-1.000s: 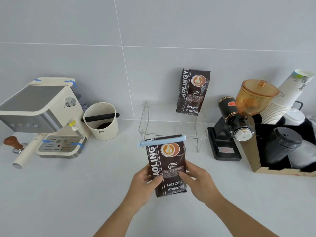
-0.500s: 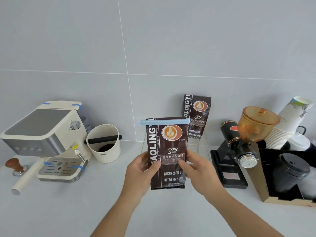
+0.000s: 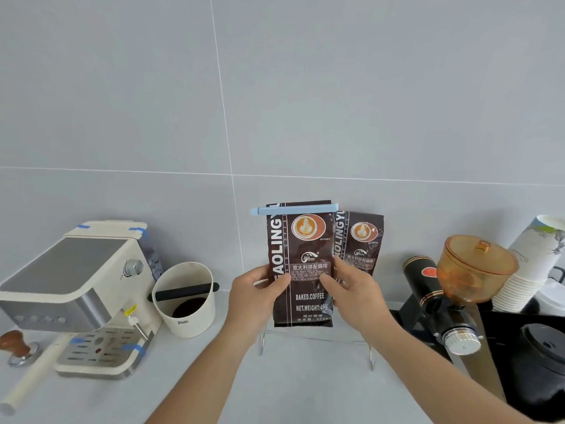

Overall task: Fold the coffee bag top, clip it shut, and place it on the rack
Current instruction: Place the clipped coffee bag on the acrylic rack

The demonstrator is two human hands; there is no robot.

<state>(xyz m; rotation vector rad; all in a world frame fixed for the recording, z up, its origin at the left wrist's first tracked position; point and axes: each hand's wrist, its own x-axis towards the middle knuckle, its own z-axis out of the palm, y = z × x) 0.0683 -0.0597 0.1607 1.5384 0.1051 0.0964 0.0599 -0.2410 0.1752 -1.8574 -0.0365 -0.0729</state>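
We hold the coffee bag (image 3: 301,264) upright in both hands, just above the clear wire rack (image 3: 318,341) at the back of the tabletop (image 3: 214,377). Our left hand (image 3: 255,296) grips the bag's left edge, thumb across the front and fingers (image 3: 260,272) wrapped behind. Our right hand (image 3: 354,293) grips the right edge the same way, thumb pressed on the label and the other fingers curled round the back. Both hands are clenched on the bag.

The top of the bag is folded over and a pale blue clip (image 3: 295,209) runs across the fold, sticking out a little past the left edge. The bag's bottom edge hangs just over the rack's front wire; we cannot tell whether it touches the rack.

A second coffee bag (image 3: 363,240) of the same kind stands behind and to the right, partly covered by ours and leaning near the grey tiled wall (image 3: 275,87).

On the left sits a cream espresso machine (image 3: 79,289) with blue tape on its corners, and a wooden-handled tamper (image 3: 15,344) beside it. Between the machine and our left hand stands a cream tub (image 3: 183,301) with a black bar across its mouth and dark grounds inside.

On the right are a black grinder (image 3: 440,307) with an amber hopper (image 3: 477,270), and a tilted stack of paper cups (image 3: 532,264).
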